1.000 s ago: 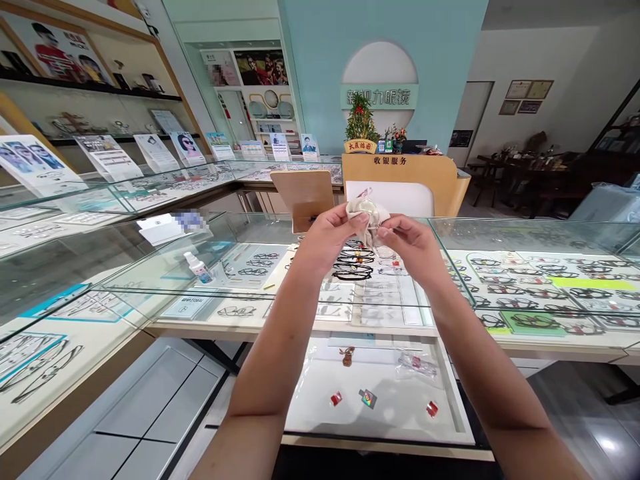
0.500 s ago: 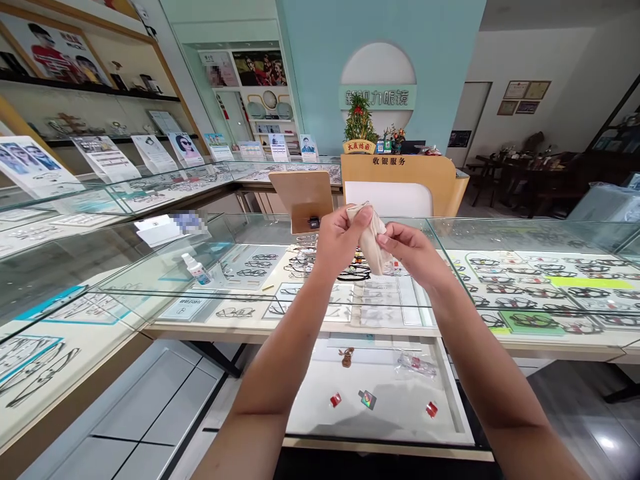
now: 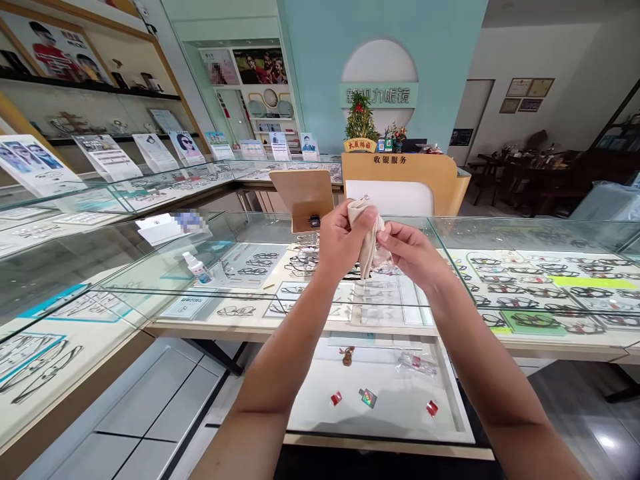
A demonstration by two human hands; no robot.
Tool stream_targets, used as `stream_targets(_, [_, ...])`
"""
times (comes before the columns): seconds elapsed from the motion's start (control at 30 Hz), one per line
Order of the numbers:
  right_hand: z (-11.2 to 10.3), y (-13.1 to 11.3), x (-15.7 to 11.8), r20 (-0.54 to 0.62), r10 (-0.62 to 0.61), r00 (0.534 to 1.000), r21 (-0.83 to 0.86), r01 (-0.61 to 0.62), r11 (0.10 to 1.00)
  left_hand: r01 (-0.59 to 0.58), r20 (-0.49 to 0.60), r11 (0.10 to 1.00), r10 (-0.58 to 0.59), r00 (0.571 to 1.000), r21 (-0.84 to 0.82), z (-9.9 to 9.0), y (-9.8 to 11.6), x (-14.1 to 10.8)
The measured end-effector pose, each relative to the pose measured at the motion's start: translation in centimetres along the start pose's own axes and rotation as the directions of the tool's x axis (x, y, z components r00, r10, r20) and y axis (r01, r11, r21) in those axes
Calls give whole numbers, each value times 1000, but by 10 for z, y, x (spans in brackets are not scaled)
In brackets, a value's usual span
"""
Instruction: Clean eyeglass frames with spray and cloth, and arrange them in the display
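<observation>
- Eyewear shop: teal pillar point(image 3: 320, 73) with a round white panel and a green sign, its last two characters reading 眼镜.
- Desk point(image 3: 300, 330): glass-topped display case, cream lining, pale wood edge.
- Left hand point(image 3: 345, 241): closed, gripping the upper part of the cloth, held above the desk.
- Right hand point(image 3: 413, 253): fingers curled and pinching, gripping the cloth's lower fold, close against the left hand.
- Cloth point(image 3: 366, 233): one, soft, beige, crumpled, hanging between both hands.
- Clear piece point(image 3: 384, 260): one, transparent, at the right hand's fingertips, just beside the cloth; too blurred to tell if lens or frame.
- Spray bottle point(image 3: 197, 267): one, white with a blue label, well left of the hands.
- Eyeglass frames point(image 3: 253, 263): many, thin, dark, laid out under glass; too many to count.
- Drawer point(image 3: 380, 448): one, pulled out below the desk, white-lined. Holds two red tags point(image 3: 336, 398), one holographic tag point(image 3: 367, 398), one brown charm point(image 3: 347, 356), one plastic bag point(image 3: 415, 363).
- Cashier stand point(image 3: 400, 180): curved, wooden, lettered 收银服务.
- Potted tree point(image 3: 360, 120): one, on the stand, plaque reading 大展鸿图.
- Certificates point(image 3: 523, 97): four, framed, on the far wall.
</observation>
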State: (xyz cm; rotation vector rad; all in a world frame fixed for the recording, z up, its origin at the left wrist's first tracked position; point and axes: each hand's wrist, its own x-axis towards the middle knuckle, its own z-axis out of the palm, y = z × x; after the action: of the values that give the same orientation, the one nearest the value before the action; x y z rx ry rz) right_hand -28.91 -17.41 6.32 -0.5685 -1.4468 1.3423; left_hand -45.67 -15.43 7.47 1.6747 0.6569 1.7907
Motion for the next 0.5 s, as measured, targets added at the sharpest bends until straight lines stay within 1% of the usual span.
stream_targets(0.07, [-1,-1,0,-12,-1,1000,9,1,1000,4,-15,1000,-4,1000,29,-1,2,1])
stream_targets(0.13, [-4,-4,1,-29,2,1000,3,-1,1000,32,13,999,-32,999,43,-3,6,2])
stream_targets(0.23, [-7,-7,1,-62,12,998,-54,-16,998,55,64,997,-58,996,59,-7,10,4])
stream_targets(0.3, [-7,-7,1,-97,3,995,-115,-14,993,53,69,996,-58,996,77,-8,11,4])
stream_targets(0.4, [-7,-4,3,-173,-79,982,-221,39,974,49,73,992,-57,996,115,-11,8,5])
stream_targets(0.47, [-10,-1,4,-243,-170,955,-280,99,955,34,62,988,-44,997,153,-16,1,8])
stream_targets(0.5, [-12,0,4,-278,-212,937,-306,123,944,22,39,984,-29,999,176,-19,-3,9])
